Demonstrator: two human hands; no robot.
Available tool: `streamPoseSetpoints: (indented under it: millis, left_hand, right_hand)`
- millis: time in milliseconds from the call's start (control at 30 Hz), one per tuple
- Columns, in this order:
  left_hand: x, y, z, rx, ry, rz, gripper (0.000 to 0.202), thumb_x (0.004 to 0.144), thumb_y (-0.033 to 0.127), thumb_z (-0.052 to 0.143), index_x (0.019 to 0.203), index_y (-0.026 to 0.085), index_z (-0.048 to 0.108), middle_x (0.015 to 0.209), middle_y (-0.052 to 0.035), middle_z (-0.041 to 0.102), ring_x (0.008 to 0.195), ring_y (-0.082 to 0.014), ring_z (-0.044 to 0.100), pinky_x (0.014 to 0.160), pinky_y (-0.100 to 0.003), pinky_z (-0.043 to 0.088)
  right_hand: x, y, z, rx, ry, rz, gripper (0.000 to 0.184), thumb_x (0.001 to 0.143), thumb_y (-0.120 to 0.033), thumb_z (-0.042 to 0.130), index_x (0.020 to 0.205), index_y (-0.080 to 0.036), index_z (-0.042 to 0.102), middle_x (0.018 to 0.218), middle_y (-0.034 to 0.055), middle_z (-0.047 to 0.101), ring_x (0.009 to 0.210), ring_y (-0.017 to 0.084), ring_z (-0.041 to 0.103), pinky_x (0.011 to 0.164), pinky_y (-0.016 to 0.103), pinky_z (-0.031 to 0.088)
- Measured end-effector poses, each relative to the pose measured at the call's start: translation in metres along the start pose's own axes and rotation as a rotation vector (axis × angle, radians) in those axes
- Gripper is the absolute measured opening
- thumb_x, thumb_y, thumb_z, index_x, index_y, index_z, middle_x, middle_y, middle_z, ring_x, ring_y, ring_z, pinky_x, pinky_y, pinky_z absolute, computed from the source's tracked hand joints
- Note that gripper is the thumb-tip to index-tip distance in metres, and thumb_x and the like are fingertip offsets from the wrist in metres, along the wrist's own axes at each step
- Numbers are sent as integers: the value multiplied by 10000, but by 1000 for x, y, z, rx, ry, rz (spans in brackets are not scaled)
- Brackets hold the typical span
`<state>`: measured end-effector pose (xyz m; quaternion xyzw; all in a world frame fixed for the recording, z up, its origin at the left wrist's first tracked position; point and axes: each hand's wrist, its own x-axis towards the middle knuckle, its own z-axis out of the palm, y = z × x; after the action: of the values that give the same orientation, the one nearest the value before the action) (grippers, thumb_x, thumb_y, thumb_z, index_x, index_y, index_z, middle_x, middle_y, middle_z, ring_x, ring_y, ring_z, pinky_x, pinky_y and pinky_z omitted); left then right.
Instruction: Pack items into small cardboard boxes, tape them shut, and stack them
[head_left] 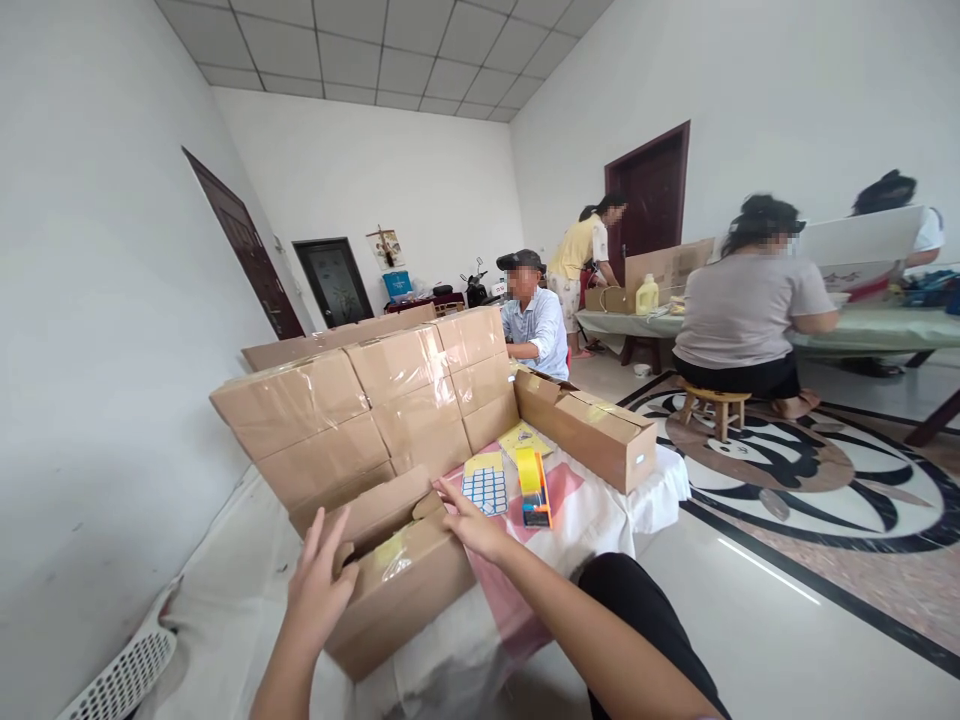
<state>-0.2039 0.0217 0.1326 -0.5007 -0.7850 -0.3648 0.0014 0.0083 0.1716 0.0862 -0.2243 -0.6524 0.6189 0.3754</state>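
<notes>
Head view showed left hand [319,585], fingers spread, at the box [409,600] end, right hand [471,522] open and flat on its top, bracing it; tape [532,486] nearby.

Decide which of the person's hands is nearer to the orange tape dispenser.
Right. The right hand lies on the cardboard box beside the tape dispenser; the left hand, fingers spread, is at the box's other end, farther off.

1 head view, down over box [397,600] (close).
</notes>
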Motion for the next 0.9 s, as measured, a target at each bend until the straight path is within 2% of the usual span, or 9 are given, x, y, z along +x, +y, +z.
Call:
streamPoseSetpoints:
  millis: [133,233,300,367,467,533,633,733,900]
  left_hand:
    - [1,11,1,188,112,-116,731,783,282,619,1499,359,490,1710,-51,155,1502,-475,243,1167,-711,218]
    - [6,7,2,-116,100,-194,944,773,318,657,1620,285,241,1709,-129,117,1508,-412,278,1187,-608,295]
    - [9,3,0,-399,128,-237,1088,766,351,681,1643,268,42,1643,-150,310,1419,-347,444,1124,-503,431]
    - [8,4,-5,-500,152,-223,1030,779,429,693,1634,279,138,1489,-114,534,1299,-305,564,1058,-447,494]
    - [0,17,-12,-181,19,-198,471,833,581,622,1194,298,729,1242,-73,707,1208,-336,613,1137,-536,377]
    - [-10,33,-9,91,-66,-149,393,857,626,568,924,311,793,1174,-66,740,1173,-365,623,1192,-620,208]
    - [-26,61,11,309,-76,50,496,814,651,619,1154,315,750,1301,-109,700,1230,-400,594,1202,-633,137]
    - [-35,80,34,493,-112,159,661,803,564,678,1343,183,654,1466,-194,568,1343,-454,493,1142,-576,306]
    - [-30,82,39,555,-210,159,624,859,427,669,1417,162,588,1491,-190,545,1349,-421,500,1134,-558,325]
  right_hand:
    - [2,6,-5,-22,-46,-13,835,733,-132,558,1536,-317,423,1640,10,369,1507,214,366,1237,433,301]
    - [4,11,-7,-2,-75,-50,825,749,-136,551,1543,-309,414,1653,4,336,1532,208,322,1264,446,242]
    - [4,11,-7,1,-74,-62,816,756,-127,533,1545,-296,410,1649,10,343,1535,198,316,1276,450,214]
    - [4,9,-7,-34,-41,-60,786,776,-121,504,1544,-269,413,1642,25,357,1534,185,320,1283,439,202]
    - [0,6,-3,-99,23,-54,711,833,-138,474,1535,-237,422,1635,48,374,1528,187,332,1286,438,206]
    - [-3,7,2,-164,72,-86,604,905,-195,458,1508,-241,456,1611,57,419,1514,200,360,1285,449,217]
    - [-7,9,10,-311,154,-186,466,1004,-311,391,1449,-249,513,1531,71,523,1450,211,450,1263,443,281]
    - [-12,8,12,-416,197,-207,435,1038,-368,347,1415,-244,527,1437,88,601,1366,225,531,1204,435,370]
    - [-27,-11,-24,-580,327,-258,394,1013,-383,405,1316,-184,558,1342,147,628,1283,268,565,1144,460,412]
